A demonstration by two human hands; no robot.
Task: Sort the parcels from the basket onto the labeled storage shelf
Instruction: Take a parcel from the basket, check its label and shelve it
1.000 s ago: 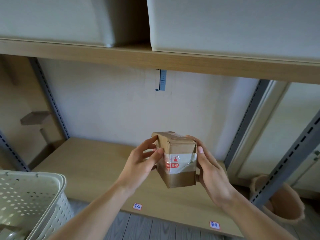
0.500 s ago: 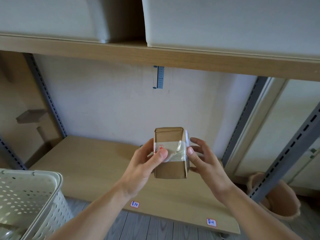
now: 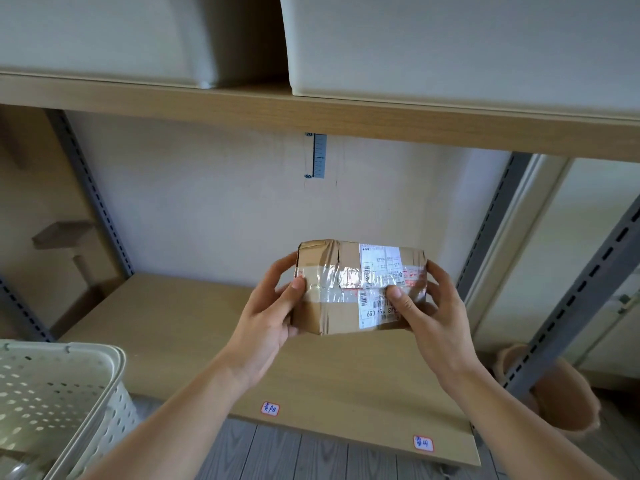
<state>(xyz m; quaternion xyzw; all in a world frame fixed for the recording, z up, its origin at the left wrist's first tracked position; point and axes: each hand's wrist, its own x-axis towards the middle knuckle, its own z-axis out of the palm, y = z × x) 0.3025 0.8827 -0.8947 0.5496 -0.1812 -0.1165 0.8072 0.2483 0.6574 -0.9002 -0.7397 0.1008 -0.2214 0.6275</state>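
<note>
Head view: both hands gripped the cardboard parcel [image 3: 349, 289] above the lower shelf [image 3: 194, 327], left hand [image 3: 266, 320] and right hand [image 3: 433, 320] at its ends. Its white label read "059". Two handwritten tags [image 3: 270, 408] marked the shelf's near edge; the basket [image 3: 69, 386] stood near left.

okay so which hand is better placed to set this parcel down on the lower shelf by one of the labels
Probably the right hand. Both hands grip the parcel, the left hand at the other end, but the right supports it underneath and sits nearer the right label.
</note>
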